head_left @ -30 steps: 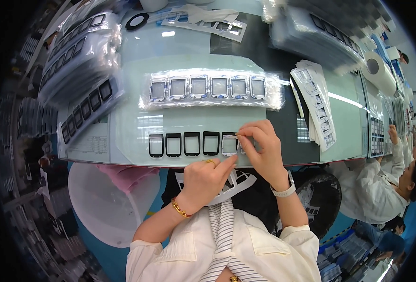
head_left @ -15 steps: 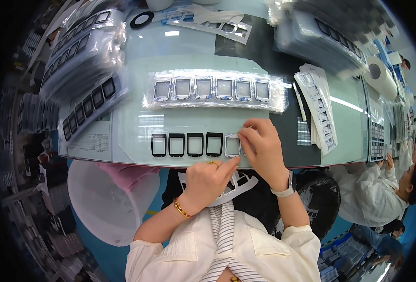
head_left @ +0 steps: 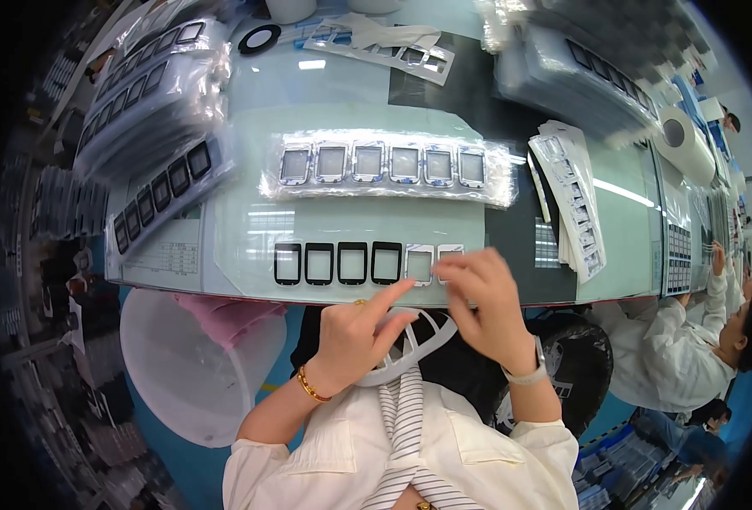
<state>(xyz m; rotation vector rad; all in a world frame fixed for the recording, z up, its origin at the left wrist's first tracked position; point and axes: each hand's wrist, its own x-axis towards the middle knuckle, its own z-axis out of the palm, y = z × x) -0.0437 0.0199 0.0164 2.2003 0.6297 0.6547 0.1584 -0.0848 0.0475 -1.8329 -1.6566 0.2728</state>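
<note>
Here, my right hand [head_left: 485,299] hovered at four o'clock of the frame row [head_left: 367,263], fingers curled round something thin I cannot make out, perhaps a film; my left hand [head_left: 361,333] grasped nothing, forefinger pointing to one o'clock at the fifth frame [head_left: 418,263], likely to steady it; the wrapped tray [head_left: 384,165] lay at twelve o'clock, within reach.

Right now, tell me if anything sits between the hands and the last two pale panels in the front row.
Nothing visible does. The right hand partly covers the last pale panel, and the left hand points its forefinger just below the neighbouring pale panel.
</note>
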